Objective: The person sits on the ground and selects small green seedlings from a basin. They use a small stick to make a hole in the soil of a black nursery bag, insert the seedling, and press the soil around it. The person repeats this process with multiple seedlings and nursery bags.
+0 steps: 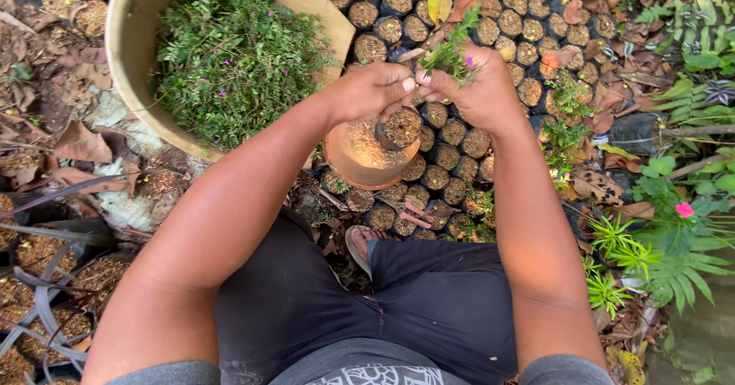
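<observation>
grip of the left hand (375,90) is closed around a small black soil-filled nursery bag (400,127), fingers curled over its rim so the bag hangs steady just above the round terracotta-coloured bowl of brown potting mix (360,159). right hand (478,86) meets it at the bag's top — its grip pressed together on a bunch of thin green leafy cuttings with tiny purple flowers (452,52), the sprigs sticking up past the knuckles, seemingly so the stem ends point down toward the soil. both hands touch just above the bowl, which sits between the person's knees where spilled mix would likely fall back in.

up and left of the bowl lies a large tan plastic basin heaped with more green cuttings (230,56), within easy reach. behind and right of the bowl, rows of filled black nursery bags (490,17) stand packed side by side on the ground — a few, right of the bowl, already carry green sprigs (565,113).
</observation>
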